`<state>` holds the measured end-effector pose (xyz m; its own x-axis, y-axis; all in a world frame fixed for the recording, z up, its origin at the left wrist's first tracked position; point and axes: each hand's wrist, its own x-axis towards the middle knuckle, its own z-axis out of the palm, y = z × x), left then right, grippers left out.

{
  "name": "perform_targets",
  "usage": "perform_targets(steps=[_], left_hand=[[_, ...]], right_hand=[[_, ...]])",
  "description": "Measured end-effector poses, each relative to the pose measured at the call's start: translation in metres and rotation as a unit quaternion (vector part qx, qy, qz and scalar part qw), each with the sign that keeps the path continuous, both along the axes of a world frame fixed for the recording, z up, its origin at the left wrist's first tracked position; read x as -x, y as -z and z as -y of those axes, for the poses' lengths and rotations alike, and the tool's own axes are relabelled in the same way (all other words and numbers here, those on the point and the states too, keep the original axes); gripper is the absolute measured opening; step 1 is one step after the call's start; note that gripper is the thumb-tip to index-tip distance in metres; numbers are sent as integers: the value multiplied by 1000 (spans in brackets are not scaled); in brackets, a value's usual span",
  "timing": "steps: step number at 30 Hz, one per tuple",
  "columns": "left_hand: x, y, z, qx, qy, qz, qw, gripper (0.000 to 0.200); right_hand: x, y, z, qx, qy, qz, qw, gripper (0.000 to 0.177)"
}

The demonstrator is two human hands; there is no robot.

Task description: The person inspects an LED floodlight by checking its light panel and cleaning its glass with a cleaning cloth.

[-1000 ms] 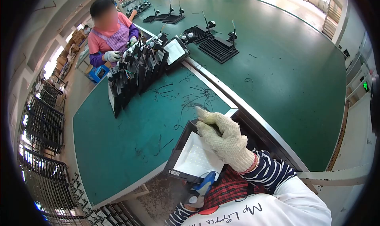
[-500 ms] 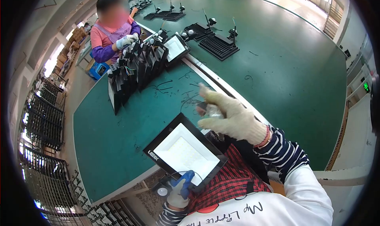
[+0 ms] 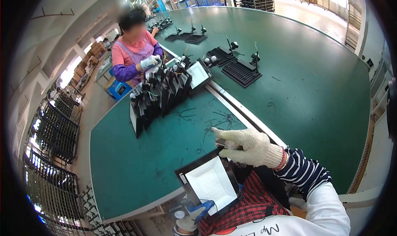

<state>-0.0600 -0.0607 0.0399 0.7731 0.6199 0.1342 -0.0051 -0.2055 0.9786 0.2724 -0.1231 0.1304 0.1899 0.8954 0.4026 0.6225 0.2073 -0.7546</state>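
Observation:
A floodlight (image 3: 211, 187) with a black frame and white face lies tilted across my lap at the table's front edge. My left hand (image 3: 194, 217), in a white glove with blue fingers, is closed on its lower side. By that hand is a small round white part (image 3: 179, 214). My right hand (image 3: 254, 148), in a cream knitted glove, hovers over the floodlight's far corner. Its fingers curl around a small shiny, greyish thing (image 3: 226, 144) that I cannot make out.
A tight row of floodlights (image 3: 163, 91) stands on the green table (image 3: 124, 170). Black cable scraps (image 3: 223, 121) lie nearer me. Beyond the metal strip (image 3: 244, 112) are black ribbed housings (image 3: 242, 72). A co-worker (image 3: 134, 50) in gloves handles the row.
My view has shifted, so the scene sits lower and further right. My right hand has come closer to the floodlight's far corner. My left hand keeps its hold.

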Motion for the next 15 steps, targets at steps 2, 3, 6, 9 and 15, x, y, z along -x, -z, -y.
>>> perform_targets(steps=[2,3,6,9,15], left_hand=[[1,-3,-4,5,-4,-12,1000,28],[4,-3,-5,5,-4,-15,1000,28],[8,-3,-4,8,-5,-23,1000,29],[9,-3,-7,5,-3,-28,1000,30],[5,-6,-9,-13,9,-27,1000,31]], right_hand=[[-2,-8,1,39,-8,5,999,63],[-2,-11,2,61,-11,6,998,63],[-2,-15,0,48,-7,64,997,58],[-3,-23,-1,90,-19,82,992,56],[-11,-13,0,9,84,153,985,47]])
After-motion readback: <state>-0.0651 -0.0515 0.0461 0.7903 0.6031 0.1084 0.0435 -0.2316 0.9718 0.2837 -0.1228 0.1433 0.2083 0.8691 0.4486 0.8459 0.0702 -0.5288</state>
